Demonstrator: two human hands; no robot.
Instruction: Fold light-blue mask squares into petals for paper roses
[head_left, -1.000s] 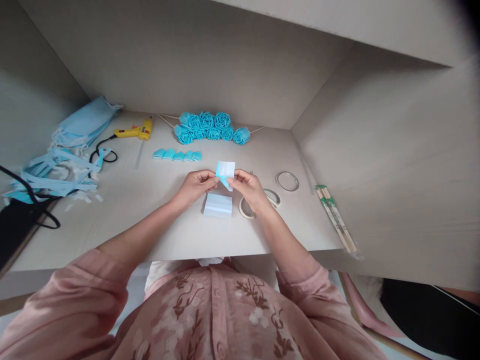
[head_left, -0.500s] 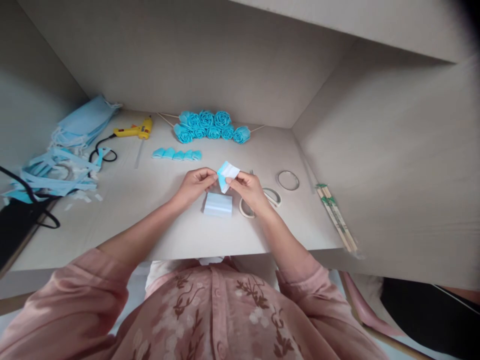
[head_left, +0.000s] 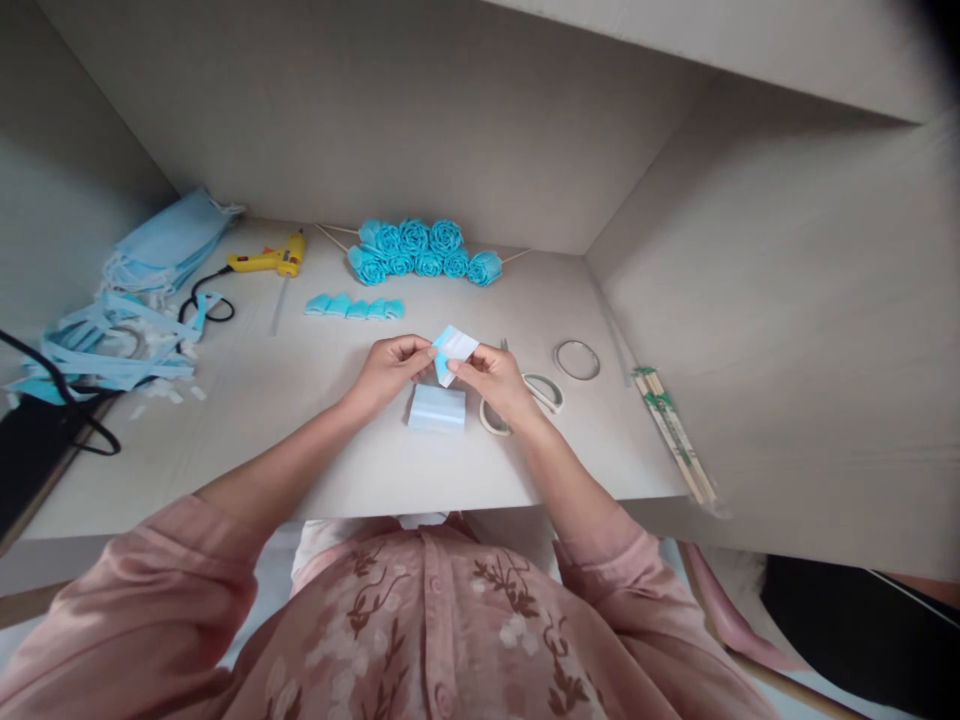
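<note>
Both my hands pinch a small light-blue fabric piece (head_left: 454,346) above the middle of the desk. My left hand (head_left: 391,368) grips its left edge and my right hand (head_left: 491,377) its lower right corner; the piece sits tilted, partly folded. Just below it a small stack of light-blue fabric pieces (head_left: 436,409) lies on the desk (head_left: 300,440). Scissors (head_left: 534,392) lie under and beside my right hand.
Several finished blue fabric roses (head_left: 420,252) line the back wall, with a row of folded petals (head_left: 352,308) before them. A yellow glue gun (head_left: 270,261) and its cable, blue face masks (head_left: 169,245) and cut strips (head_left: 105,345) lie left. A tape ring (head_left: 577,360) and wrapped chopsticks (head_left: 671,435) lie right.
The fabric piece was upright and flat between my fingers a second ago; now it is tilted right and folded further. My hands stayed in place.
</note>
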